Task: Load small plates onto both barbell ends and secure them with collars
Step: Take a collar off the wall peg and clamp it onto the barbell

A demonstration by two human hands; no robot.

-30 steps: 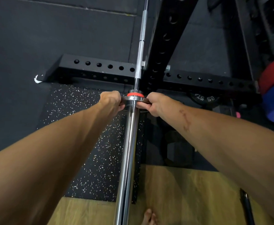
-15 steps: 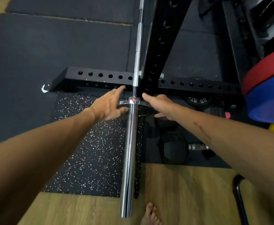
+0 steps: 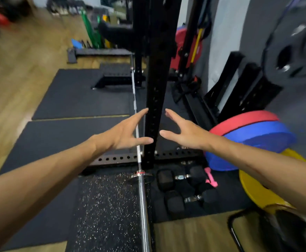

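We see our left hand (image 3: 125,133) spread, fingers straight and thumb apart, holding nothing; it hangs just left of the rack post (image 3: 155,99), its thumb tip overlapping the post's left edge. Our right hand (image 3: 184,133) is spread the same way, empty, just right of the post. Between the two hands only the post and a gap of air show. The bar (image 3: 142,197) runs from the bottom edge up past the left of the post, bare chrome along the near sleeve. A small plate (image 3: 141,176) with a thin red ring sits on the bar below the hands, near the post's foot. Right of the post, dumbbells (image 3: 183,188) lie on the floor mat, and beyond them stacked red, blue and yellow plates (image 3: 257,135). Left of the post lies open black mat (image 3: 79,99), then wood floor.
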